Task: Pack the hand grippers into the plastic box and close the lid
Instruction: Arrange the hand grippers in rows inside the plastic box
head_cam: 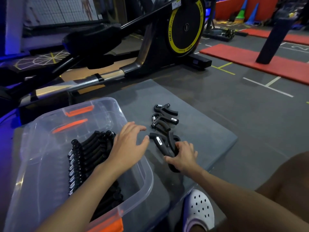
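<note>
Now holding the left hand (128, 144), fingers spread, above the 3 o'clock rim of the plastic box (150, 180). Curling the right hand (184, 156) round a hand gripper (159, 141) on the grey mat (209, 131), two more grippers (164, 117) at its 12 o'clock. Packed row (90, 156) inside the box; elliptical trainer (184, 27) beyond.

Plastic box (41, 156) left on mat (205, 131), packed grippers (90, 151) in it; loose grippers (164, 121) right; exercise machine (150, 52) behind.

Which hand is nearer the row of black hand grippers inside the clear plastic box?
Left. The left hand hovers beside the row, over the box rim; the right hand grips a loose gripper on the mat.
</note>
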Tool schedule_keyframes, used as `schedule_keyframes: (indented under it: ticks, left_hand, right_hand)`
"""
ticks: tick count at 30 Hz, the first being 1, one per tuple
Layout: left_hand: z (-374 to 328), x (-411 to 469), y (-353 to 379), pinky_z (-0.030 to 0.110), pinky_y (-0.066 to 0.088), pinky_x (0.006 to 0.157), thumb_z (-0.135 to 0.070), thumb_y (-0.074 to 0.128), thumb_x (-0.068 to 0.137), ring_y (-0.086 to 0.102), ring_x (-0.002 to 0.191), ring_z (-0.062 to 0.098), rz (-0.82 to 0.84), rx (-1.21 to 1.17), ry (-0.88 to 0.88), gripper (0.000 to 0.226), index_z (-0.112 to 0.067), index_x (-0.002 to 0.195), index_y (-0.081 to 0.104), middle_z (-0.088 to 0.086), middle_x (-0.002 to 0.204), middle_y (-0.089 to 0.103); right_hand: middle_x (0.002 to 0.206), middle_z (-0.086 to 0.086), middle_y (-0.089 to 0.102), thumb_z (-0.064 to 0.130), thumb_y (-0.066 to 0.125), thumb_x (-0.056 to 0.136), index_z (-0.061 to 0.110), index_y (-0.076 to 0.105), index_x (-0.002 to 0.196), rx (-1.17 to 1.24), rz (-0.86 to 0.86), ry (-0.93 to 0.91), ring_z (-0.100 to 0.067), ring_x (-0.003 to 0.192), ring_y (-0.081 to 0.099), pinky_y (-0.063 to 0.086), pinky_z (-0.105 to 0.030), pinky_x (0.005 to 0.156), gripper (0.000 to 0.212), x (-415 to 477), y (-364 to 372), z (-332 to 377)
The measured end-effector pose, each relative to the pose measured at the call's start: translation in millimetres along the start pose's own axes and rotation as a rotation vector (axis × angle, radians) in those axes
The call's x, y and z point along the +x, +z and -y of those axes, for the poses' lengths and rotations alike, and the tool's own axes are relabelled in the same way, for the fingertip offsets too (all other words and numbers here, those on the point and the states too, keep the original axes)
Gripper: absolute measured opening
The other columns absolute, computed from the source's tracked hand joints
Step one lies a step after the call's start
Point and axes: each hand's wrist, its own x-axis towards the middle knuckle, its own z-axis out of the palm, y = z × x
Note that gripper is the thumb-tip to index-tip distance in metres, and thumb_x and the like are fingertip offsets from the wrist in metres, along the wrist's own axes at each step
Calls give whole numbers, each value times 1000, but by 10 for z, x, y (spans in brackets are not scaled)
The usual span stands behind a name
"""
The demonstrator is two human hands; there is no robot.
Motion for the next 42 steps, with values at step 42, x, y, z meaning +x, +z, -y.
schedule_keyframes:
  ticks: [42]
  left_hand:
    - [-90,-90,-1426,40,57,77,-11,67,90,69,80,24,-48,-709,-174,12,-9,103,67,12,90,70]
  right_hand:
    - [89,-4,75,16,84,71,29,68,105,727,180,-340,-29,87,72,56,-52,85,40,-197,-846,1532]
